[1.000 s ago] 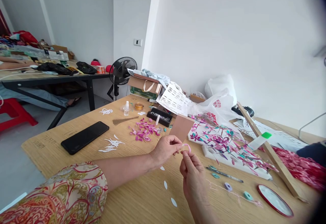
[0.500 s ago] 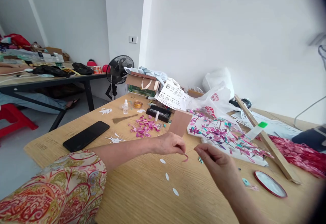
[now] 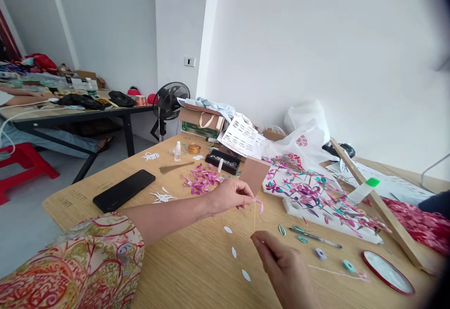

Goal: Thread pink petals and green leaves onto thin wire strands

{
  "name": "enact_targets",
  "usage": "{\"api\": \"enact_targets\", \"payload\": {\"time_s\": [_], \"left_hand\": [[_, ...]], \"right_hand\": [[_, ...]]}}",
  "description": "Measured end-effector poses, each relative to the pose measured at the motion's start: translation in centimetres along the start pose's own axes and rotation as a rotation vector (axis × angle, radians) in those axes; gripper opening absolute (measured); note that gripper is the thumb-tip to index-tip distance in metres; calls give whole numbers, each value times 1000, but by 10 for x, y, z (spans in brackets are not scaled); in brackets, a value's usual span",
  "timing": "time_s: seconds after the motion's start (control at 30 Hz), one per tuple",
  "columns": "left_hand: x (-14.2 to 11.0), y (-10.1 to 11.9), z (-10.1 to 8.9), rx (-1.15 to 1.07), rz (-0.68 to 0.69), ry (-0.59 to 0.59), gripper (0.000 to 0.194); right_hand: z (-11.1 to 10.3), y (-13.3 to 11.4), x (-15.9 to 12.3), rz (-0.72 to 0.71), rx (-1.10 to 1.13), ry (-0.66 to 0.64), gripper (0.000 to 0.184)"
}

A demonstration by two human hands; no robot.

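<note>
My left hand (image 3: 229, 197) pinches the end of a small curved pink petal (image 3: 260, 206) between thumb and fingertips, above the wooden table. A thin pale-gold thread (image 3: 255, 217) runs straight down from the petal's held end. My right hand (image 3: 285, 266), lower and nearer to me, is closed on the other end of that thread. Three white leaf-shaped pieces (image 3: 234, 252) lie on the table between my forearms. Beyond my left hand is a pile of pink petals (image 3: 201, 179). An upright pinkish-brown board (image 3: 253, 174) stands just behind that hand.
Pink and teal flower sprays (image 3: 312, 192) lie on white foam at the right. Nearby are a pen (image 3: 318, 238), tape rolls (image 3: 320, 253), a red-rimmed disc (image 3: 387, 272) and a wooden bar (image 3: 379, 206). A phone (image 3: 124, 190) lies left. Another person's arm (image 3: 26, 97) rests at the far table.
My right hand has moved from beside the petal out to the right, then round below it, drawing the thread. The petal, tipped downward half a second ago, sticks out to the right again.
</note>
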State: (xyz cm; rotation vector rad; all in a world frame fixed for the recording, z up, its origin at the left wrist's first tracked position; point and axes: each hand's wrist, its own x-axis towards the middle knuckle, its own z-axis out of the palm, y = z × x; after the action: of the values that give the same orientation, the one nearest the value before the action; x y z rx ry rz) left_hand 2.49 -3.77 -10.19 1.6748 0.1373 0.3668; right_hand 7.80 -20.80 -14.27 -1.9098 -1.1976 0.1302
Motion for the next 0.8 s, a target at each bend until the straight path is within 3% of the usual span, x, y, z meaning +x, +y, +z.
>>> {"api": "enact_targets", "payload": {"time_s": [0.07, 0.17, 0.23, 0.33, 0.47, 0.6, 0.7, 0.8], "left_hand": [[0, -1, 1, 232, 98, -14, 6], [-3, 4, 2, 439, 233, -165, 6], [-7, 10, 3, 365, 188, -321, 5], [-13, 18, 4, 76, 17, -461, 5], [-18, 19, 3, -217, -76, -352, 19], [-14, 10, 1, -304, -74, -157, 24], [-8, 2, 2, -171, -41, -57, 18], [-6, 0, 5, 158, 61, -59, 6]], "right_hand": [[-13, -13, -2, -116, -133, 49, 20], [-43, -26, 8, -190, -282, 211, 20], [-60, -27, 23, -148, -339, 258, 21], [-66, -14, 43, -60, -296, 158, 24], [-40, 10, 46, -54, -143, 6, 31], [-10, 14, 20, -74, -203, -34, 33], [-5, -2, -4, -187, -300, -78, 33], [-22, -22, -14, -314, -383, -26, 30]]}}
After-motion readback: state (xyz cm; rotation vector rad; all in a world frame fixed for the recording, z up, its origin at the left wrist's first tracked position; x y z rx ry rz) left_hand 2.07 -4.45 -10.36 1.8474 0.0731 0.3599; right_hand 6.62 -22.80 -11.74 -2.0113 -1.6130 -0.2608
